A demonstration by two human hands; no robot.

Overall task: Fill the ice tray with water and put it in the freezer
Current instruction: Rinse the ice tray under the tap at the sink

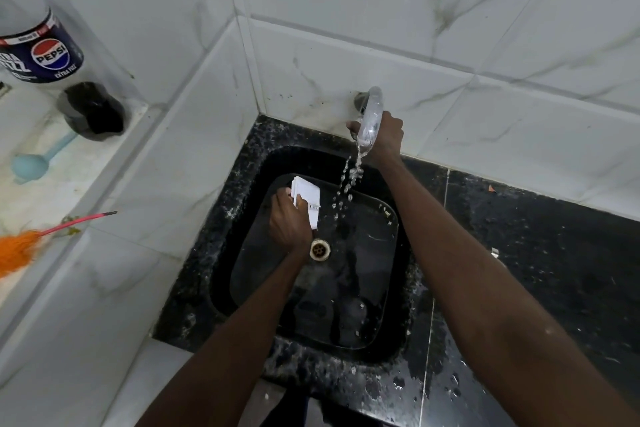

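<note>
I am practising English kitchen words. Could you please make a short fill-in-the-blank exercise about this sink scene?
1. The left hand holds a white ____ in the black sink.
2. The right hand holds the running ____.
3. The bottle on the ledge is labelled ____.
Missing words: ice tray; tap; Pepsi.
</note>
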